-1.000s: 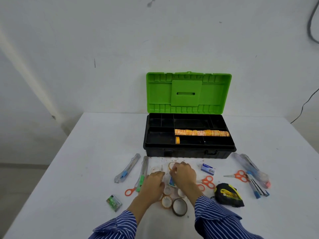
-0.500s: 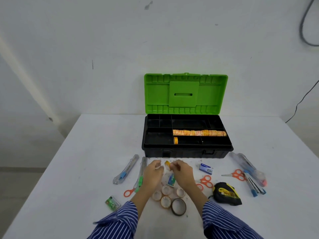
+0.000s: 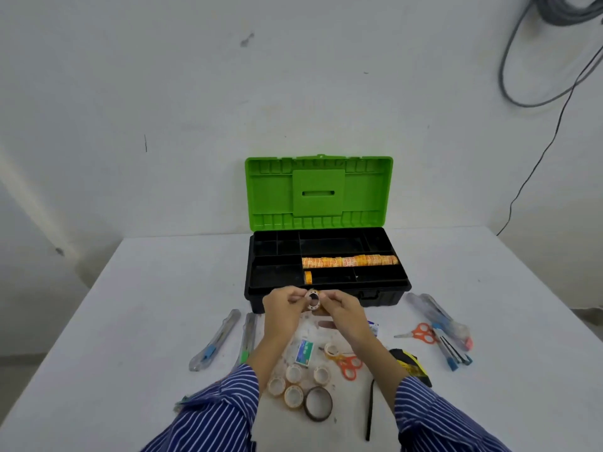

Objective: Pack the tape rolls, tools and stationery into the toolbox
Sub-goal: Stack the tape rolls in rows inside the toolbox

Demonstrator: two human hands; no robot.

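Observation:
The black toolbox [image 3: 385, 296] stands open, its green lid [image 3: 270, 194] upright against the wall. A row of orange tape rolls [image 3: 349, 261] fills one tray slot, and one more orange roll [image 3: 308, 277] stands in the slot in front. Just before the box's front wall, my left hand [image 3: 283, 305] and my right hand [image 3: 342, 309] pinch a small tape roll [image 3: 313, 301] between them, held up on edge. Several small tape rolls [image 3: 293, 373] and a larger brown roll [image 3: 318, 403] lie on the table [image 3: 130, 305] near my sleeves.
Left of my hands lie two packaged knives [image 3: 215, 340]. A green-blue staple box [image 3: 304, 352], orange scissors [image 3: 349, 365], a yellow-black tape measure [image 3: 411, 363], another pair of scissors [image 3: 417, 333] and packaged pens [image 3: 440, 324] lie right. Cables hang on the wall at the right.
Both hands have risen from the pile on the table toward the toolbox front, now holding one small tape roll between them. The camera view has tilted slightly.

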